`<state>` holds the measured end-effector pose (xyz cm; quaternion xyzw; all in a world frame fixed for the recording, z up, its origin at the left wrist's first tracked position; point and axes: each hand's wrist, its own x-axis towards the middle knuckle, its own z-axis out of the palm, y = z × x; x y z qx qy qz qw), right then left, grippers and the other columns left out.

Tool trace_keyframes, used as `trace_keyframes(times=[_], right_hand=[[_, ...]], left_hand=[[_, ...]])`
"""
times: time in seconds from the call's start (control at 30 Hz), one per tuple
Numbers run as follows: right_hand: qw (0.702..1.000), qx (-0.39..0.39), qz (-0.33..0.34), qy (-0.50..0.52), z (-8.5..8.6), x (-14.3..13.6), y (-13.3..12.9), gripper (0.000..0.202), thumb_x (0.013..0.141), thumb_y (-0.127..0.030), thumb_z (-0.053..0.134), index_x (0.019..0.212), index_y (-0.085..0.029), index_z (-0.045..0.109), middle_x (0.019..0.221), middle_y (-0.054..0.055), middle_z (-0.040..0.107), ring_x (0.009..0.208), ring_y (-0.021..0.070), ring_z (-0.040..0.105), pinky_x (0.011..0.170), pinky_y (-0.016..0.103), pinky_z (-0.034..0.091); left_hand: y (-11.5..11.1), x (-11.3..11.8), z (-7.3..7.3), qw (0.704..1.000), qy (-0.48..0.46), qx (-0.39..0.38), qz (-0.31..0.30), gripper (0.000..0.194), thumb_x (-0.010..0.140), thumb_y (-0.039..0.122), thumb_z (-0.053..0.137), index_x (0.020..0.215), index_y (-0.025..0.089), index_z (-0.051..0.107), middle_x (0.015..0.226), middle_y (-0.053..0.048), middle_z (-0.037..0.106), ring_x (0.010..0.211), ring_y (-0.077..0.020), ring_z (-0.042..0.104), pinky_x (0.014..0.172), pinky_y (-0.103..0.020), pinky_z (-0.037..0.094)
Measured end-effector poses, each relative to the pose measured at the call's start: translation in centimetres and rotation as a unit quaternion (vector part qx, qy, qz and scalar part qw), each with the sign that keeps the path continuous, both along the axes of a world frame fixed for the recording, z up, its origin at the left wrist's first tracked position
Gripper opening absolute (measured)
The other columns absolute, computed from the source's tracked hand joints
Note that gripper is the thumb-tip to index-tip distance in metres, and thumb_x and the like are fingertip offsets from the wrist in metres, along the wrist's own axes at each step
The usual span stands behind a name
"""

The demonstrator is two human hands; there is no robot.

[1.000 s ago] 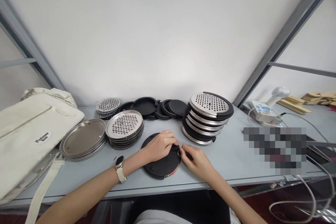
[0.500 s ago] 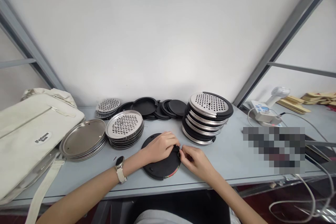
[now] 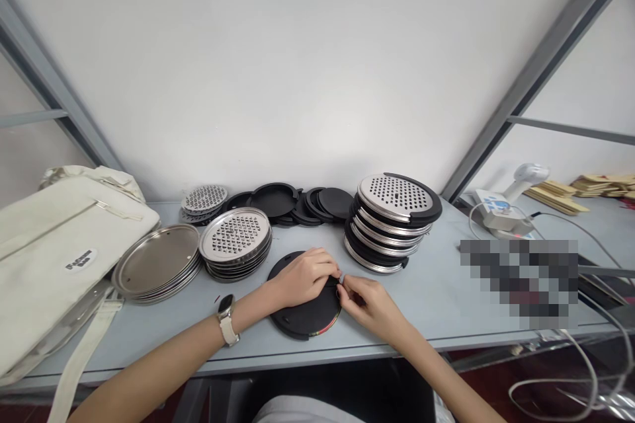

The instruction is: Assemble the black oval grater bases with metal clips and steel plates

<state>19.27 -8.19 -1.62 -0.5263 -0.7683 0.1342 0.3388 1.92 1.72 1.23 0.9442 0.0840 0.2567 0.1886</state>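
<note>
A black round disc lies on the table in front of me, with a thin red and green strip showing along its front right rim. My left hand, a watch on its wrist, rests over the disc, fingers closed at its right rim. My right hand pinches a small dark ring at that same edge. The fingertips of both hands almost meet there and hide how the ring joins the disc. Behind to the right rises a stack of metal grater plates with black rims.
To the left stand a stack of grater plates and a stack of plain metal plates. Black round covers lie by the wall. A cream bag sits far left; a white handheld scanner and cables are at right.
Both hands stay at the disc's right rim. My right fingers have shifted very slightly around the small ring; the rest looks the same.
</note>
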Motion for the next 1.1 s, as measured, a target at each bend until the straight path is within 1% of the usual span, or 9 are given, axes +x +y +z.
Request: trace_keyframes(times=[0.23,0.4,0.6,0.8,1.1], right_hand=[[1.0,-0.008,0.009,-0.001,0.34,-0.1,-0.21,0.028,0.092,-0.022,0.042,0.066,-0.02,0.035,0.059,-0.005,0.035,0.053,0.0095,0.035,0.05,0.023,0.028],[1.0,0.004,0.013,-0.009,0.71,-0.22,-0.3,0.028,0.092,-0.02,0.042,0.065,-0.021,0.037,0.058,-0.004,0.036,0.053,0.01,0.035,0.05,0.023,0.029],[1.0,0.01,0.015,-0.014,0.57,-0.2,-0.28,0.028,0.093,-0.021,0.041,0.066,-0.021,0.037,0.059,-0.004,0.037,0.054,0.0104,0.036,0.051,0.024,0.029],[1.0,0.002,0.013,-0.022,0.56,-0.16,-0.25,0.028,0.093,-0.023,0.04,0.066,-0.021,0.032,0.059,-0.004,0.035,0.053,0.0107,0.036,0.052,0.024,0.028],[0.999,-0.027,0.028,-0.017,0.49,-0.11,-0.3,0.024,0.094,-0.022,0.037,0.071,-0.021,0.037,0.062,-0.003,0.039,0.056,0.0119,0.038,0.056,0.025,0.03]], left_hand=[[0.03,-0.01,-0.05,1.0,-0.004,0.014,-0.008,0.028,0.089,0.005,0.038,0.095,0.015,0.063,0.094,-0.006,0.065,0.092,-0.0172,0.055,0.088,-0.032,0.043],[-0.07,-0.03,0.1,1.0,0.004,0.021,0.0,0.027,0.089,0.006,0.037,0.094,0.015,0.062,0.093,-0.006,0.064,0.092,-0.0171,0.054,0.088,-0.032,0.042],[-0.13,-0.05,0.28,1.0,0.005,0.024,0.0,0.027,0.089,0.006,0.037,0.094,0.015,0.062,0.092,-0.006,0.064,0.091,-0.0171,0.054,0.087,-0.032,0.042],[-0.09,-0.03,0.2,1.0,-0.007,0.02,0.0,0.027,0.088,0.005,0.038,0.09,0.015,0.063,0.09,-0.006,0.064,0.089,-0.0173,0.054,0.086,-0.031,0.043],[0.03,0.08,-0.05,1.0,-0.021,0.008,-0.005,0.028,0.088,0.005,0.037,0.089,0.013,0.064,0.089,-0.006,0.065,0.087,-0.0168,0.055,0.084,-0.031,0.044]])
